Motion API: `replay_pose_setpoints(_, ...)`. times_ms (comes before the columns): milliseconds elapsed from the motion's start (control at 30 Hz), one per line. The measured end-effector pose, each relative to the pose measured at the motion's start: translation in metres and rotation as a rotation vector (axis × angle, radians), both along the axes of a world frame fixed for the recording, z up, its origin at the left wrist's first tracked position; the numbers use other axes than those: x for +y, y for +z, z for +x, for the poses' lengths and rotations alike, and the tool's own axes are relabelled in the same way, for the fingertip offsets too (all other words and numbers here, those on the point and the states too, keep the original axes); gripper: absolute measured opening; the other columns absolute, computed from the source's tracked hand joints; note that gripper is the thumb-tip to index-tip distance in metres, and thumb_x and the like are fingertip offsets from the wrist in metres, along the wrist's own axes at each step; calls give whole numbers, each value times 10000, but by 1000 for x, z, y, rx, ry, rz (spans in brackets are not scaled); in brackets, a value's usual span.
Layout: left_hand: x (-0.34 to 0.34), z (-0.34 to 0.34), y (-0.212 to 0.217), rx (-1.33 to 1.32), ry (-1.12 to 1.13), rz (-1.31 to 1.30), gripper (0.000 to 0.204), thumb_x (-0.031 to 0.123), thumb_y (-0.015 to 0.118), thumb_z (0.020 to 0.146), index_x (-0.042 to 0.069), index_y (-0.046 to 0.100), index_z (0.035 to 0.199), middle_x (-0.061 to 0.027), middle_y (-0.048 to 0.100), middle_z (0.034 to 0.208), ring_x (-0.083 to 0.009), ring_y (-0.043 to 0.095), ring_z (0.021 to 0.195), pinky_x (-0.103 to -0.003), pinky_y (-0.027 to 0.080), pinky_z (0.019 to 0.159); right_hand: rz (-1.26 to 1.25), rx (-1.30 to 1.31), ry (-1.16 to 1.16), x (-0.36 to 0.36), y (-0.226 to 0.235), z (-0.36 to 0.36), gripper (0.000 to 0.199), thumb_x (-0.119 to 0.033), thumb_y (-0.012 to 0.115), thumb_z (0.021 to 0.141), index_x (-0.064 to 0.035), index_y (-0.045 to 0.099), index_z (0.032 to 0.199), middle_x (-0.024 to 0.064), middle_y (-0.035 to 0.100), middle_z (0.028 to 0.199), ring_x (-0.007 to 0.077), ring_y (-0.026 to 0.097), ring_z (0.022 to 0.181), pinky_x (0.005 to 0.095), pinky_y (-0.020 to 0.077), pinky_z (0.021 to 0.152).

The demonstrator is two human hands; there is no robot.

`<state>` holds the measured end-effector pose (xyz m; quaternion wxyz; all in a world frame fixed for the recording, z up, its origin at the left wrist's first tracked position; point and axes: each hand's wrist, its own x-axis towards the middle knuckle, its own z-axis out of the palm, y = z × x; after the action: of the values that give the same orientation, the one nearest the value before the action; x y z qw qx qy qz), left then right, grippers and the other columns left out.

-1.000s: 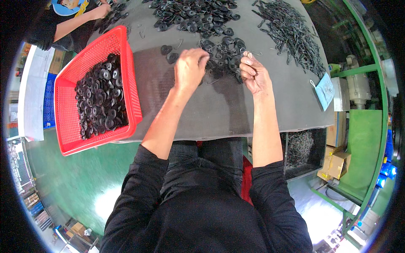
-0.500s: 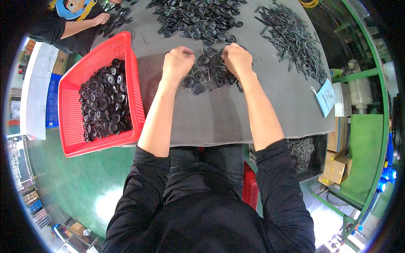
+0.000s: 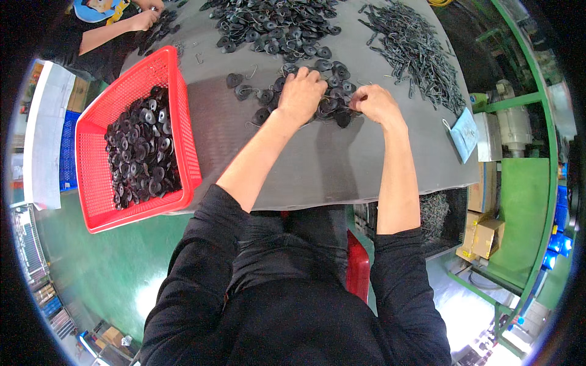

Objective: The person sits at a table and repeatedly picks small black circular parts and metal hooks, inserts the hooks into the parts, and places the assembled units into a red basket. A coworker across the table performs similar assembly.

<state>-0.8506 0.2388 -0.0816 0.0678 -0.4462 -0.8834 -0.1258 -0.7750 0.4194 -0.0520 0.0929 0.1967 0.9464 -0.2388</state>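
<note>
Black rubber discs with metal hooks (image 3: 332,76) lie in a small loose pile on the grey table (image 3: 268,174) in front of me. My left hand (image 3: 301,94) is over the middle of this pile, back up, its fingers curled down among the discs. The fingertips are hidden, so what they hold does not show. At the pile's right edge my right hand (image 3: 377,105) is closed in a pinch, thumb and forefinger together beside the discs. Whatever is between them is too small to make out. A few hooked discs (image 3: 243,91) lie spread to the left of my left hand.
A red basket (image 3: 190,152) full of black discs stands at the left. Farther back lie a large heap of hooked discs (image 3: 274,24) and, at right, dark slender strips (image 3: 415,55). A blue mask (image 3: 464,135) lies on the right edge. Another person's hand (image 3: 144,20) works far left.
My left hand has moved right onto the middle of the pile, and my right hand has shifted right and slightly down. Several discs now lie spread out at the left. The view has shifted slightly.
</note>
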Motion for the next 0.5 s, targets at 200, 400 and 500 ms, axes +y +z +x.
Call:
replay_pose_setpoints(200,-24,-9,9,-514,114,528,104,111,683,697,57,666,785,-110,615,789,-237,617,728,-338,488,692,-56,279,-160,3,-3,-2,166,-253,676,723,-134,689,837,95,672,834,272,635,834,382,482,734)
replay_pose_setpoints(400,-49,-21,22,-629,405,668,210,198,697,746,35,682,878,-82,671,756,-137,617,696,-269,474,689,197,73,7,-27,-13,-13,227,-312,705,719,-113,687,827,101,670,865,295,631,854,406,492,758)
replay_pose_setpoints(500,-59,-17,10,-180,425,481,302,158,699,722,45,635,995,-134,630,942,-235,607,861,-326,485,740,87,108,-44,-27,-4,-12,177,-252,659,703,-121,689,819,112,669,885,306,629,877,414,491,787)
